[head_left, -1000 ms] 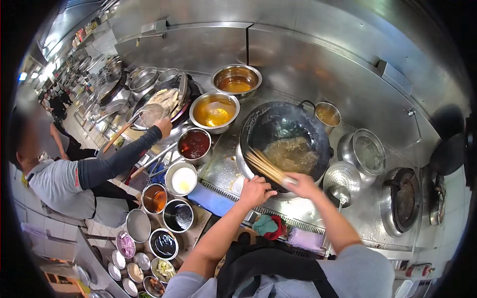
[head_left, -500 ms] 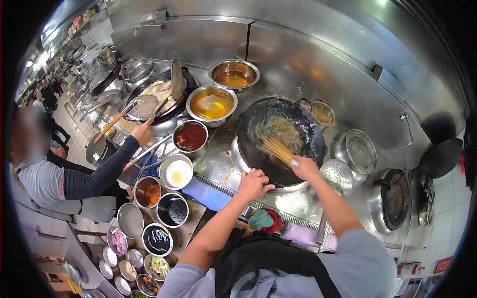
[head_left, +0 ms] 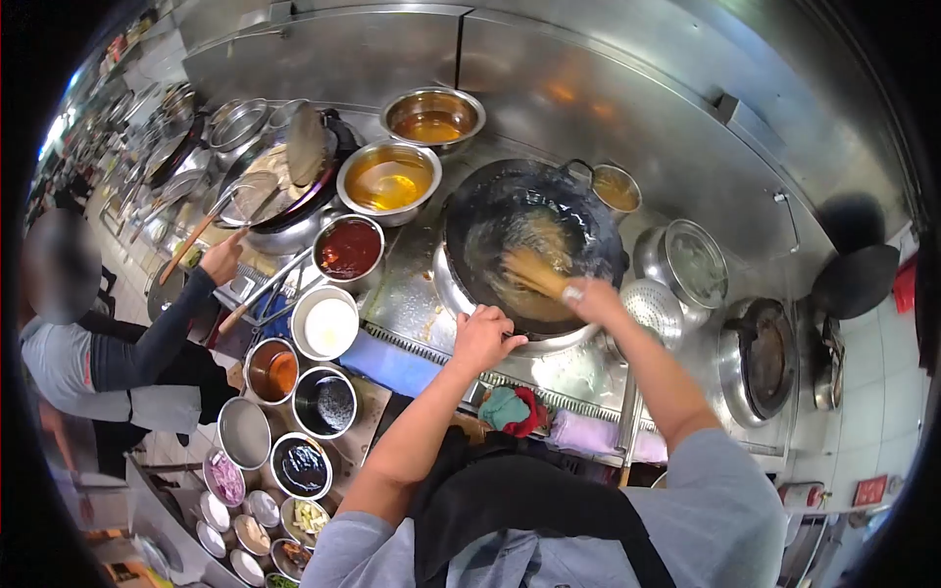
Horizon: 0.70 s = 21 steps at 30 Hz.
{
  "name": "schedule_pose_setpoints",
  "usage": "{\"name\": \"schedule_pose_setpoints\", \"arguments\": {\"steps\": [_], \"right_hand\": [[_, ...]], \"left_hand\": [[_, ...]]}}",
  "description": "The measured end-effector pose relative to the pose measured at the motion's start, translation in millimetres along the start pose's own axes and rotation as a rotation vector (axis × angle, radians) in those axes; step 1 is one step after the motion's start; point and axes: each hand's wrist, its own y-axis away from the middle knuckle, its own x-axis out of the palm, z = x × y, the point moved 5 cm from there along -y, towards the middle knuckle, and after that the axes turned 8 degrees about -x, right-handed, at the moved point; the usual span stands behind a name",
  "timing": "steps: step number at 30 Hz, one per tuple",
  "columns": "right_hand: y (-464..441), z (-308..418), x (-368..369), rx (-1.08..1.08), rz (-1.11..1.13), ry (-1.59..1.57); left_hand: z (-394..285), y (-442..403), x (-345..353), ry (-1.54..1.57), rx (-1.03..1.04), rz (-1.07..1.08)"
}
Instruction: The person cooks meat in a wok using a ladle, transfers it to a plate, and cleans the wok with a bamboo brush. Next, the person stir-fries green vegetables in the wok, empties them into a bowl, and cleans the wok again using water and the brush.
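Observation:
My right hand (head_left: 591, 300) is closed around the top end of a bamboo wok brush (head_left: 534, 272). The bristles, blurred by motion, press into cloudy water inside a large black wok (head_left: 478, 211). At the wok's near edge, my left hand (head_left: 482, 339) has its fingers curled over the rim, with the thumb pointing right. Any handle beneath those fingers is hidden. On the wok's far side an ear handle (head_left: 578, 174) shows.
Left of the wok stand bowls of yellow oil (head_left: 392, 181), red sauce (head_left: 349, 247) and white liquid (head_left: 327, 325). A perforated ladle (head_left: 651, 312) and a water pot (head_left: 694, 265) lie right. At far left, a co-worker's hand (head_left: 222, 259) is beside another wok (head_left: 284, 220).
The brush has swept slightly left and nearer within the wok, its bristles now more splayed. My left hand stays at the rim. The whole view has shifted a little, and the co-worker's arm has lowered.

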Motion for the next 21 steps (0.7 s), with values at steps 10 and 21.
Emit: {"name": "schedule_pose_setpoints", "arguments": {"steps": [10, 21], "right_hand": [[-19, 40, 2, 0.172, -0.097, -0.211], [-78, 23, 9, 0.157, -0.252, -0.255]], "left_hand": [[0, 1, 1, -0.004, 0.021, -0.040], [0, 6, 2, 0.009, 0.012, -0.068]]}}
